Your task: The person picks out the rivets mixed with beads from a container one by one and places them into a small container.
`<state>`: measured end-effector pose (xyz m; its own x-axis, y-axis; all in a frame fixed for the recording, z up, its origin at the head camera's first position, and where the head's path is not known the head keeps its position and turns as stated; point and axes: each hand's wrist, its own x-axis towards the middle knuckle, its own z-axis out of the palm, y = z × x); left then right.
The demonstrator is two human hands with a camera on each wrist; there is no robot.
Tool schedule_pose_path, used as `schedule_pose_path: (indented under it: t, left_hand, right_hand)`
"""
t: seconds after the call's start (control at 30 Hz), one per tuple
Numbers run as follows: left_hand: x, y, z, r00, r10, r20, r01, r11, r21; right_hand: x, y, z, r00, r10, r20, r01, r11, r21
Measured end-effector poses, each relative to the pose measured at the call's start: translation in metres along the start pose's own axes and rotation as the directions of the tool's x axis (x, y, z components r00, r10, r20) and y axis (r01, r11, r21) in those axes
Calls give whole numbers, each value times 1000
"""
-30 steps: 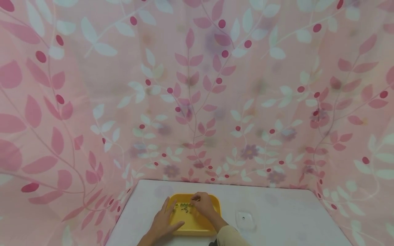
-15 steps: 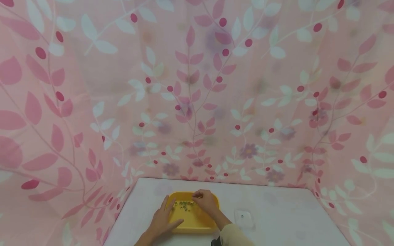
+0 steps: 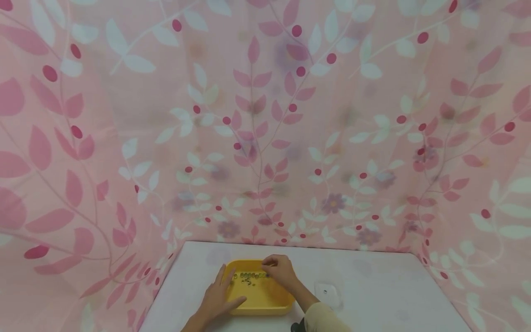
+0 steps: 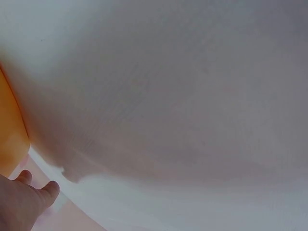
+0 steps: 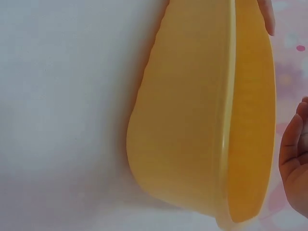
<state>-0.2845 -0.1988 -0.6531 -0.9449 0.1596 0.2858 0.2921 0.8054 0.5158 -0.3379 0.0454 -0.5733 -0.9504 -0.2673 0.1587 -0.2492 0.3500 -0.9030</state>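
A shallow yellow tray stands on the white table. Inside, toward its far side, lie a row of small shiny greenish round pieces and a loose cluster of tiny pieces; their kind is too small to make out. My left hand rests at the tray's left side, fingers straight and thumb spread over the near part. My right hand hovers over the far right of the tray, fingers curled, thumb near the fingertips. Whether something tiny is between them cannot be seen, even in the right wrist view, where curled fingers show beyond the rim.
Right of the tray sits a clear plastic dish or lid with one small shiny piece on it. Pink leaf-patterned cloth hangs behind and beside the white table. A dark device shows by the right sleeve.
My right hand has shifted slightly right along the tray's far side, and more of the greenish row shows to its left. My left hand has stayed in place.
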Motion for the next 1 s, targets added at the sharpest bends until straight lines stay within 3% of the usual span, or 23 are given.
schedule_pose_path:
  t: [0.4,0.67,1.0]
  left_hand:
    - [1,0,2,1000,26,-2,-26,1000,10]
    - [-1,-1,-1,1000,4,11,-4,1000,13]
    - [-1,3,-5,1000,1,11,-1,1000,6]
  right_hand:
    - [-3,0,-20,994,112,-2,-112,993,22]
    - [-7,5,-32,996,93,17,-94,995,41]
    - [-15,5,-53,993,109,34,-108,994,-17]
